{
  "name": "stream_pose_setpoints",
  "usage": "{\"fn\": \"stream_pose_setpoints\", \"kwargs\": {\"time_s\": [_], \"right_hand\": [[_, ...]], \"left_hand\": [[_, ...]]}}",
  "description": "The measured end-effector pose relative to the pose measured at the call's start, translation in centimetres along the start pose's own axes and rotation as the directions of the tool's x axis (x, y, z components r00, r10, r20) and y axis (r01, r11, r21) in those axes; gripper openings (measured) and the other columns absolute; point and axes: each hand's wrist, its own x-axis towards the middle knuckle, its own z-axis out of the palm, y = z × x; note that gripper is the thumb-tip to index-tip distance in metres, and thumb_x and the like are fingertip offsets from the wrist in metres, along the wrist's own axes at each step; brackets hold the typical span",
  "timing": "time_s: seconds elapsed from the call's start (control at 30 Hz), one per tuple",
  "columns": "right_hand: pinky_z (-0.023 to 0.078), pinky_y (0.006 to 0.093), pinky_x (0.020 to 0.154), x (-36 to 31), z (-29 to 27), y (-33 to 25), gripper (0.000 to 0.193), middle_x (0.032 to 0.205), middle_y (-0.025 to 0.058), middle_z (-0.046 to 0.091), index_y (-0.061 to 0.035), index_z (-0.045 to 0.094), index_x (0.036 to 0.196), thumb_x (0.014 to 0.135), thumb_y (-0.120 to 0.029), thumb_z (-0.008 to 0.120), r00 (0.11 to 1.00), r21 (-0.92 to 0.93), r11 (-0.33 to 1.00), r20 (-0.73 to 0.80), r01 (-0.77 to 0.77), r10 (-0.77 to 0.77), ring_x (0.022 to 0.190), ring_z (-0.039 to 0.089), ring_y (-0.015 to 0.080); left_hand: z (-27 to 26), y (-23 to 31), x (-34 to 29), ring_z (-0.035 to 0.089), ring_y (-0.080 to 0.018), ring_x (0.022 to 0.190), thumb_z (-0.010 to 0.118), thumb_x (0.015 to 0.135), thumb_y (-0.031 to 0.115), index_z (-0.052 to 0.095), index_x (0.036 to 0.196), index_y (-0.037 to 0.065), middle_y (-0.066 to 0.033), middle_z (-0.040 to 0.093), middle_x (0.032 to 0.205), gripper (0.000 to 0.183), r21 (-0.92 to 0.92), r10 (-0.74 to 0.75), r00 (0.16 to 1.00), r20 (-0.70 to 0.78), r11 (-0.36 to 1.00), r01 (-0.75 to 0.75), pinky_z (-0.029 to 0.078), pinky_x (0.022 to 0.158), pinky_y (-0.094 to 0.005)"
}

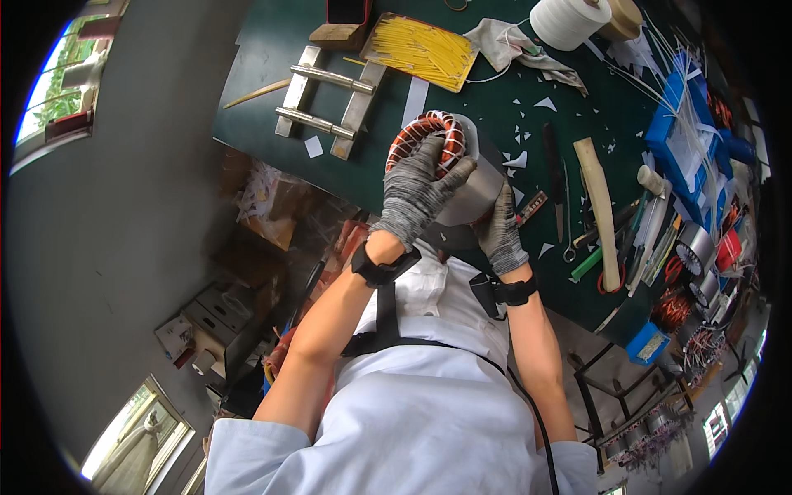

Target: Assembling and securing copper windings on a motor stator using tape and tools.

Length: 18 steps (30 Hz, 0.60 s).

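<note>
Copper-wound grey stator (462, 177), white-laced, gripped by gloved left hand (415, 191) and right hand (497, 227) fingers.

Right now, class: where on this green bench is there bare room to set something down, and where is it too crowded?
Bare green shows between the metal rail frame and the bench's near edge, and a smaller patch, flecked with paper scraps, between the motor stator and the black file. The right side is crowded: blue tray, pale wooden handle, loose tools, copper coils.
</note>
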Motion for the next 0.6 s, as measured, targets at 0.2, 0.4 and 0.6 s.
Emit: {"fn": "stream_pose_setpoints", "kwargs": {"time_s": [0.2,0.4,0.6], "right_hand": [[0.049,0.0296,0.063,2.6,3.8,-0.7,0.045,0.080,0.0075,0.064,-0.0017,0.064,0.095,0.087,-0.045,0.055,0.834,-0.615,0.598,0.197,0.514,-0.515,0.069,0.060,0.0167],[0.049,0.0408,0.068,-2.9,9.9,-3.2,0.034,0.077,0.0161,0.063,-0.0020,0.063,0.090,0.078,-0.034,0.061,0.682,-0.699,-0.513,0.681,0.498,-0.266,0.075,0.062,0.0307],[0.047,0.0381,0.072,-3.7,1.3,-1.3,0.013,0.072,0.0085,0.057,-0.0105,0.059,0.075,0.077,-0.023,0.058,0.492,-0.189,-0.770,0.852,0.610,0.180,0.072,0.058,0.0253]], "left_hand": [[-3.7,-0.3,-0.5,0.057,-0.0101,0.085,0.077,0.072,0.010,0.045,0.114,0.000,-0.0052,0.059,0.098,0.054,-0.562,-0.115,0.983,0.143,0.808,0.176,0.050,0.073,-0.0228],[-2.6,-5.3,-7.1,0.055,-0.0091,0.086,0.066,0.079,0.009,0.037,0.131,0.004,-0.0047,0.057,0.100,0.059,-0.656,-0.249,0.919,0.304,0.645,0.392,0.047,0.078,-0.0225],[2.3,-12.7,-8.0,0.057,-0.0144,0.094,0.056,0.089,0.014,0.056,0.115,0.006,-0.0066,0.062,0.106,0.028,-0.104,-0.072,0.713,0.698,0.974,0.200,0.046,0.082,-0.0302]]}}
